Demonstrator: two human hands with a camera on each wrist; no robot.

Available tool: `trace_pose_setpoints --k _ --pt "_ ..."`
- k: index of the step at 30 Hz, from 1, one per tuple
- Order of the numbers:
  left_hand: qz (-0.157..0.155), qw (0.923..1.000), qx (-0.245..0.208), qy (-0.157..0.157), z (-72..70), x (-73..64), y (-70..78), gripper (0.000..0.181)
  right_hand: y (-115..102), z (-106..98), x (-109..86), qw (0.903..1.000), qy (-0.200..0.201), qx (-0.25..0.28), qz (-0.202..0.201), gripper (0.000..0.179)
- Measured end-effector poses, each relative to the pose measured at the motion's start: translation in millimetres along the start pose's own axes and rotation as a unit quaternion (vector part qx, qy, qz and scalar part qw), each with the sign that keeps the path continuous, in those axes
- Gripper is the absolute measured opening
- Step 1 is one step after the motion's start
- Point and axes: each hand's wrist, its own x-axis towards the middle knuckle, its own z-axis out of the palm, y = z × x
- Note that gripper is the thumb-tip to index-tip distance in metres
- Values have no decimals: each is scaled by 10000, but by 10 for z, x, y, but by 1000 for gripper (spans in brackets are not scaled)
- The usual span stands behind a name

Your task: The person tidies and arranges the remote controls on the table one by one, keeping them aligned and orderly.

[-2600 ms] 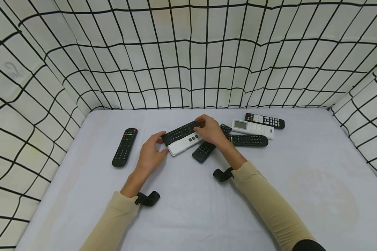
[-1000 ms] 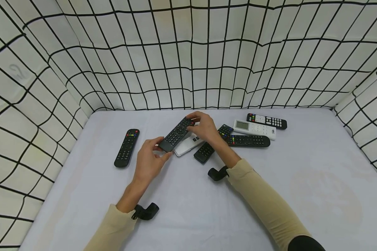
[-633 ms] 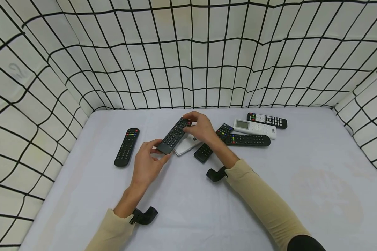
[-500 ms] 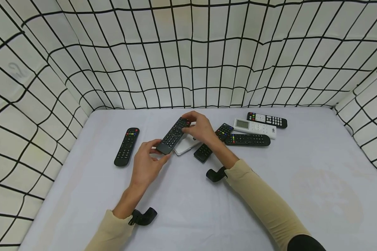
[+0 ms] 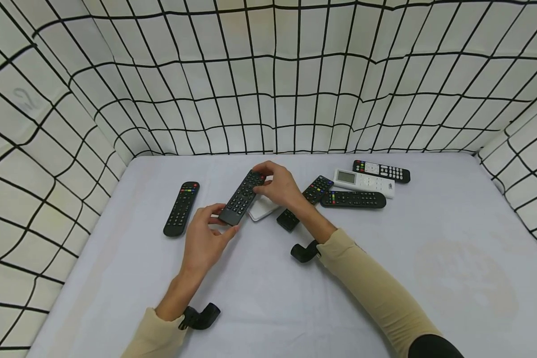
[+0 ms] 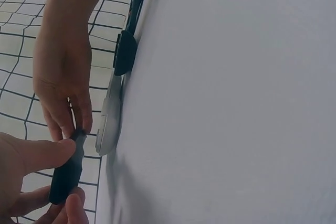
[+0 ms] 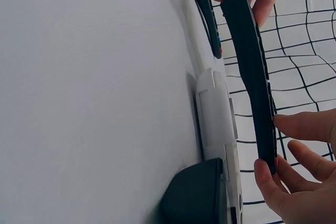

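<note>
A black remote control (image 5: 239, 200) is held between both hands, tilted and raised off the table, as the right wrist view shows a gap under it. My left hand (image 5: 203, 244) holds its near end, thumb on one side and fingers on the other. My right hand (image 5: 279, 186) pinches the far end, near the red button. Beneath lies a white remote control (image 5: 261, 208), partly hidden by the right hand and the held remote. Right of it, another black remote (image 5: 317, 190) lies slanted, partly covered by the right forearm.
At the left lies a black remote (image 5: 181, 209). To the right are a black remote (image 5: 353, 200), a white remote with a display (image 5: 364, 183) and a black remote with white keys (image 5: 382, 171). A black grid net (image 5: 275, 99) over white sheeting surrounds the white table (image 5: 268, 308).
The black remote has been lifted off the white one, turned steeper and carried left and toward the person. Both hands moved with it. The other remotes stay in place.
</note>
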Motion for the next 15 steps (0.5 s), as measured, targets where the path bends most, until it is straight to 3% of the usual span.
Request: trace_pose_setpoints --k 15 --pt "-17 9999 -42 126 -21 -44 -81 64 -63 94 29 9998 -87 164 -121 51"
